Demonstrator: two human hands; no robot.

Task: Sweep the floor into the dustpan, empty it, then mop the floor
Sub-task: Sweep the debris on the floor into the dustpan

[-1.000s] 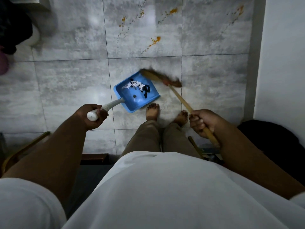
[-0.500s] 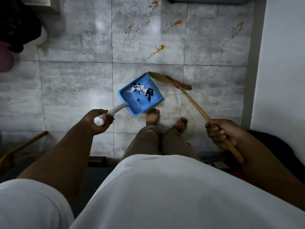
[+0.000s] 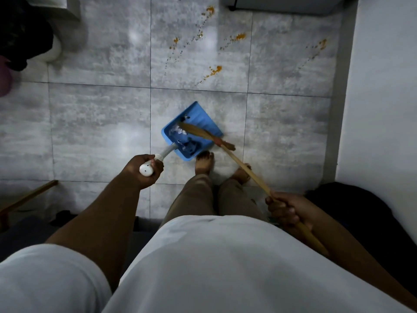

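A blue dustpan (image 3: pixel 203 123) sits on the grey tiled floor just ahead of my bare feet, with white and dark scraps lying inside it. My left hand (image 3: pixel 144 171) grips its white handle. My right hand (image 3: pixel 285 210) grips the wooden handle of a broom (image 3: pixel 243 163). The broom's straw head (image 3: pixel 194 131) lies across the inside of the dustpan, over the scraps.
Orange stains (image 3: pixel 214 71) are scattered over the tiles beyond the dustpan. A white wall (image 3: pixel 383 86) runs along the right. A dark bag over a white round object (image 3: pixel 24 32) stands at the far left. A wooden bar (image 3: pixel 27 197) lies at the lower left.
The broom head has swept from the dustpan's far right edge into the pan, over the scraps. My right hand has drawn back and down. The dustpan has stayed roughly in place.
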